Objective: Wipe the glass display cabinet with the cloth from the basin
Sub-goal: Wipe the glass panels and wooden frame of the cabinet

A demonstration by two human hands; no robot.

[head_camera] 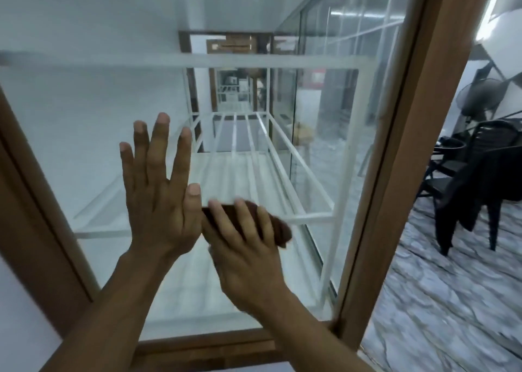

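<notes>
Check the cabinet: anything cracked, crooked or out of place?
Nothing stands out. The glass shows no crack and the racks look straight. The right hand holds the cloth against the glass, and the left hand lies flat alongside.

Most of the cloth (281, 231) is covered by the right hand (245, 247); only a dark end is seen, and it is blurred. Both forearms (118, 309) are cut off at the bottom edge. The cabinet frame (406, 151) is cropped top and left. The chairs (480, 174) are clipped by the right edge; the floor (440, 301) is smeared. Objects beyond the far glass are too small to be identified.
</notes>
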